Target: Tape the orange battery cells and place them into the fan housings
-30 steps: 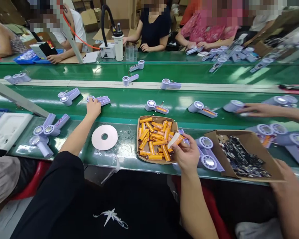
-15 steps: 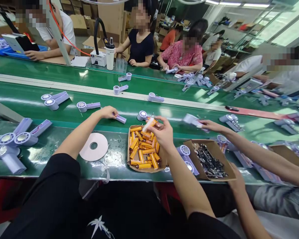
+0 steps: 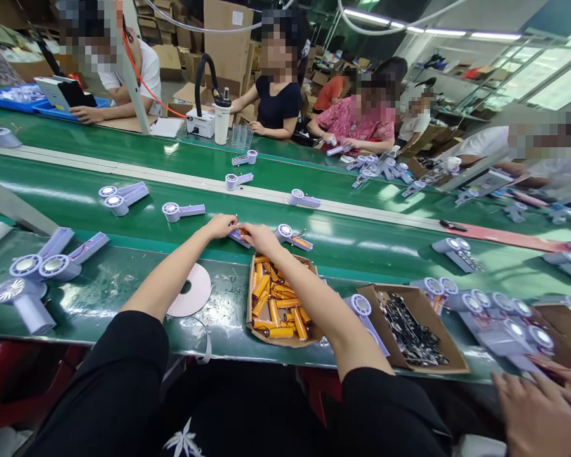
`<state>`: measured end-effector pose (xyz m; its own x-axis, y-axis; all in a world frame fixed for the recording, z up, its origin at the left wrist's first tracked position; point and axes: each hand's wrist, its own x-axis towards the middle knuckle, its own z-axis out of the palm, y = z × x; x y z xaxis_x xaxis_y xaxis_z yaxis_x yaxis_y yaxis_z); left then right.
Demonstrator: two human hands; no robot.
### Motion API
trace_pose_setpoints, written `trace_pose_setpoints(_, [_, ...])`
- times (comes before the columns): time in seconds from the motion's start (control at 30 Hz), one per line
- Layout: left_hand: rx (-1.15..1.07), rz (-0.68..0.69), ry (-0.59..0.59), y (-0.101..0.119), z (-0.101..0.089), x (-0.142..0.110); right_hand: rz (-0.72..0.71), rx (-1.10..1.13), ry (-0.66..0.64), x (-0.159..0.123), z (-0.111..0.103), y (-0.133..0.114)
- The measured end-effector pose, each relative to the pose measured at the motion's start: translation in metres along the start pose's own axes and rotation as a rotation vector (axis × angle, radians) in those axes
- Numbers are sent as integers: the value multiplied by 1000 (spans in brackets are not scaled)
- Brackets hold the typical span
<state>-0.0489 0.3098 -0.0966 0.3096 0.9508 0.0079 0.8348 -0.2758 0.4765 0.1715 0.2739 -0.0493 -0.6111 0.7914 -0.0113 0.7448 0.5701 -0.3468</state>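
Both of my hands meet over the near belt, above the box of batteries. My left hand (image 3: pixel 223 225) is closed on a lilac handheld fan body (image 3: pixel 239 238), whose open handle points toward me; its head is hidden behind the hand. My right hand (image 3: pixel 262 240) pinches an orange battery (image 3: pixel 243 232) at that handle, mostly covered by the fingers. Just right of them lies another fan body (image 3: pixel 284 233) with an orange battery in its handle. Under my right forearm stands a cardboard box (image 3: pixel 250 298) of orange wired batteries (image 3: pixel 280 292).
A roll of white tape (image 3: pixel 202 289) lies left of the box. Fan bodies (image 3: pixel 59 263) rest at the far left. To the right is a carton (image 3: pixel 416 298) of black parts, with a co-worker's hands (image 3: pixel 535 400) near more fans. Other people sit across the belt.
My right hand has carried the battery left and forward from above the box to the fan body at my left hand. The co-worker's arm at right has drawn back from the belt.
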Motion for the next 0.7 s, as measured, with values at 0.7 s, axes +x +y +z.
trace_pose_setpoints(0.7, [170,-150,169,65,-6,-79,-105,27,-5,-122,-50,11])
